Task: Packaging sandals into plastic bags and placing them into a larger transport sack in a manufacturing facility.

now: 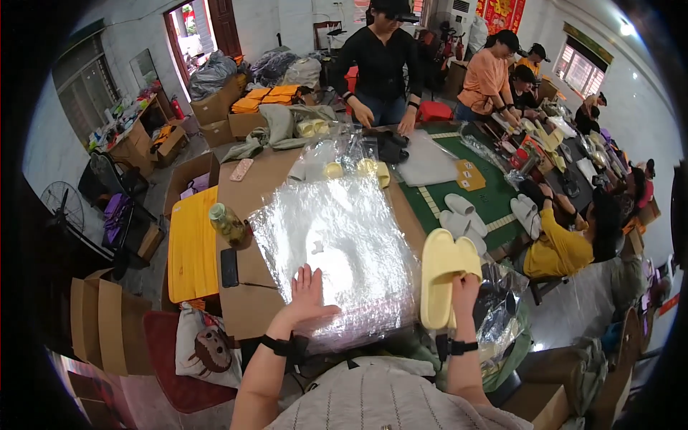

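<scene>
Bold gold characters (504, 7) stand on the red rectangular wall hanging (494, 21) at the back — the clearest lettering in view; small pale labels (467, 174) sit on the mustard-yellow flat piece (479, 175) on the green-topped table (496, 203) — their print too small to read

Cannot see all the fingers of the right hand (466, 288), partly hidden at the pale yellow slippers (436, 283). Cannot count the layers in the stack of clear plastic bags (351, 222), washed out by glare and partly covered by the left hand (308, 295). Cannot make out the contents of the glass jar (228, 224) or the small markings on the yellow card (471, 175). Cannot see the top of the cap (391, 7) opposite, cut off by the upper edge. Cannot follow the hands of the far workers (591, 111), too small to tell. Cannot see the lower part of the pale shirt (365, 401), cut off below.
</scene>
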The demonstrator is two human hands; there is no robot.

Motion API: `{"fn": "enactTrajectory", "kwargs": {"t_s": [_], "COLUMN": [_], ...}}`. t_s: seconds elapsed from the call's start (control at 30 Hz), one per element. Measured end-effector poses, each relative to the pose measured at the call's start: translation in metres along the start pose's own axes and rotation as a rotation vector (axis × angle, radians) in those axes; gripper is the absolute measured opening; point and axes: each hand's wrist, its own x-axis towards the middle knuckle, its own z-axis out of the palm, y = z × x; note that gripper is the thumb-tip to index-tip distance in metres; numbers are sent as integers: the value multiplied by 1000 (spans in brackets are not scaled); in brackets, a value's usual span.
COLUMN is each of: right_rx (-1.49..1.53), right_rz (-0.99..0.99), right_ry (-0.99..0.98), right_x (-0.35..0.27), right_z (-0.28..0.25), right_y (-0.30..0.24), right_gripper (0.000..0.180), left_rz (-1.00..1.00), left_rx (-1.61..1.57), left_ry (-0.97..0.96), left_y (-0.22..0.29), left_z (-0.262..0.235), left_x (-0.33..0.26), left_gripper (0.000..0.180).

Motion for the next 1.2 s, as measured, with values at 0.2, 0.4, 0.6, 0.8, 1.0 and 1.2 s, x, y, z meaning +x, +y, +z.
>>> {"fn": "enactTrajectory", "kwargs": {"t_s": [0.2,0.4,0.6,0.8,1.0,1.2], "right_rx": [209,213,224,143,151,58], "right_rz": [171,70,214,97,-2,-282], "right_ry": [12,31,-61,-61,-146,-411], "right_x": [-24,-37,-45,-48,-55,-56], "right_z": [-47,-44,-52,-50,-60,-47], "right_y": [-28,-30,-47,-62,-76,-111], "right_gripper": [18,13,17,22,23,31], "left_rz": [-56,-49,125,410,472,169], "left_rx": [276,359,500,187,223,-113], "left_ry": [146,190,154,286,328,370], "left_y": [18,42,62,54,55,43], "left_z": [6,-21,-25,-21,-19,-8], "left_x": [-12,-19,-13,-22,-18,0], "left_gripper": [126,118,105,56,35,29]}}
